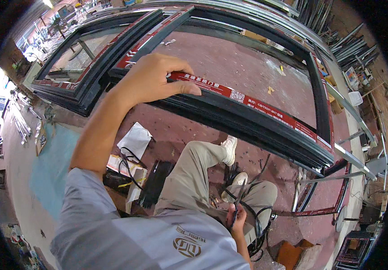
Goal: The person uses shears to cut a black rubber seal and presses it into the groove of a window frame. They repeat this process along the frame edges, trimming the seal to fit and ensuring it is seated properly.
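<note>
Grey shirt [126,234] of the person fills the bottom edge, closest to the lens, with beige trousers [194,175] and white shoes [230,150] just past it over a reddish floor [230,63]. Landmark: dark window frame [248,121] with red protective tape [248,101] on its near rail, propped across the middle of the view. Far left of the frame: pale wall and metal profiles [20,123] stacked on the ground, well apart from it. Left and behind it, a second dark frame [81,58] lies touching or nearly touching the first. Below the frame's left end: white paper sheet [135,139], an open box [128,173] with black cord loops, a black bundle [155,182] beside the person's leg. Left hand [153,78] is up on the frame's near rail, fingers curled over the top edge, thumb stretched flat along the red tape, pressing against it; a grip on the rail rather than a pinch. Below the frame's middle, right hand [236,218] sits low by the knee, fingers closed around a black rubber gasket strip [248,209], which loops down past the thigh to the floor. Right of the frame: loose aluminium bars [356,157] leaning near its corner, more profile stock [351,45] racked further back, brown bricks [293,252] at the lower right.
</note>
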`<state>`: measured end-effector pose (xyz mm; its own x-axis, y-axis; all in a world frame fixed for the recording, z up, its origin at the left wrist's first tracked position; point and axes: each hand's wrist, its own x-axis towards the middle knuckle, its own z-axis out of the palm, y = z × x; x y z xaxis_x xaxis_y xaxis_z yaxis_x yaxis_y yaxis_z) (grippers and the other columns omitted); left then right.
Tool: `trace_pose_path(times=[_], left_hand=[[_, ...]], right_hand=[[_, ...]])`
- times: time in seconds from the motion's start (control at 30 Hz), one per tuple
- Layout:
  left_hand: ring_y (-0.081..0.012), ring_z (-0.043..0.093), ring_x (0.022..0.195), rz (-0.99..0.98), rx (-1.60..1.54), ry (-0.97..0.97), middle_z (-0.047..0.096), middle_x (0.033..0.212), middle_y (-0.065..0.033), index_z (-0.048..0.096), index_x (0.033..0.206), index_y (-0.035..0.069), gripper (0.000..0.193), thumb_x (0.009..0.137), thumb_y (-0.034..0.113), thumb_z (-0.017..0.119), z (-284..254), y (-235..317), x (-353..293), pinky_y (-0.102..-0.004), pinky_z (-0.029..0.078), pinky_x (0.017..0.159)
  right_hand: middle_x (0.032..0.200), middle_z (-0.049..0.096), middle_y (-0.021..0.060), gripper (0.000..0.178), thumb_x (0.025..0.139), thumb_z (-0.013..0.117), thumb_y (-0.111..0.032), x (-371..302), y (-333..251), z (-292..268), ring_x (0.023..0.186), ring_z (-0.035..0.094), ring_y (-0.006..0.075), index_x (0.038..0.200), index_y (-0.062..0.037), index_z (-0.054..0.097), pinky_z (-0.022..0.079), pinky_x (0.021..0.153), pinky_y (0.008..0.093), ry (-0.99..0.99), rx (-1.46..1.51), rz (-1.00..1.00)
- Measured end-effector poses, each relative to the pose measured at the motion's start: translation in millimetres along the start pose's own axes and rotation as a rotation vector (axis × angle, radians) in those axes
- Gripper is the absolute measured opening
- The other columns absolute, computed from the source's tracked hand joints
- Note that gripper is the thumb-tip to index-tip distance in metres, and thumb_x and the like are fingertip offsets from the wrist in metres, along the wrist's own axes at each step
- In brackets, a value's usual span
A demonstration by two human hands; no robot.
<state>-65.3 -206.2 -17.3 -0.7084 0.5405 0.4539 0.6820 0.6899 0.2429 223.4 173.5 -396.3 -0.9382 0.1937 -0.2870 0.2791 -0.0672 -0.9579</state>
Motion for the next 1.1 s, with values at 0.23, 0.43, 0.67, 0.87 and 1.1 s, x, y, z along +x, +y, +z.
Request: trace_pose_path(times=[0.23,0.43,0.67,0.87,1.1], left_hand=[[-0.0284,0.071,0.087,-0.039,-0.001,0.006,0.074,0.093,-0.0118,0.073,0.1,0.004,0.039,0.082,0.038,0.082,-3.0,-1.4,-4.9,-0.0355,0.053,0.077],[-0.0217,0.07,0.081,-0.133,-0.048,-0.057,0.074,0.091,-0.0097,0.073,0.1,0.003,0.036,0.082,0.032,0.083,-10.4,-8.8,-8.9,-0.0328,0.053,0.075],[-0.0219,0.071,0.089,-0.089,-0.167,0.07,0.074,0.095,-0.0113,0.073,0.104,0.001,0.039,0.098,0.039,0.065,-15.5,-24.6,-19.7,-0.0337,0.054,0.082],[-0.0246,0.07,0.098,-0.124,-0.525,0.174,0.073,0.105,-0.0139,0.072,0.109,-0.003,0.061,0.104,0.052,0.049,-24.8,-38.7,-35.2,-0.037,0.053,0.091],[-0.0267,0.07,0.093,-0.158,-0.095,0.001,0.072,0.098,-0.0126,0.072,0.103,0.001,0.037,0.082,0.029,0.083,-29.6,-21.6,-31.0,-0.0359,0.052,0.087]], right_hand=[[0.061,0.049,-0.0052,0.027,0.098,0.068,-0.018,-5.4,-30.0,10.4,0.047,0.045,0.0058,0.078,-0.0099,0.052,0.03,0.045,0.0226,0.012,-0.023,0.077],[0.064,0.05,-0.0051,0.026,0.095,0.067,-0.016,-0.2,-6.9,0.0,0.052,0.049,0.0075,0.075,-0.0122,0.051,0.035,0.048,0.0253,0.045,0.201,0.195],[0.065,0.046,-0.0058,0.035,0.099,0.067,-0.027,-1.3,-4.5,-2.7,0.059,0.043,0.0051,0.075,-0.0094,0.049,0.031,0.052,0.0248,0.027,0.055,0.048],[0.065,0.054,0.0028,0.045,0.099,0.063,-0.047,5.1,33.8,-10.7,0.051,0.052,0.0138,0.106,-0.0046,0.053,0.04,0.044,0.0292,0.023,0.092,-0.048],[0.066,0.05,-0.005,0.026,0.098,0.065,-0.017,-4.8,-25.8,9.1,0.053,0.047,0.006,0.079,-0.0128,0.048,0.034,0.047,0.0234,0.011,0.024,0.08]])
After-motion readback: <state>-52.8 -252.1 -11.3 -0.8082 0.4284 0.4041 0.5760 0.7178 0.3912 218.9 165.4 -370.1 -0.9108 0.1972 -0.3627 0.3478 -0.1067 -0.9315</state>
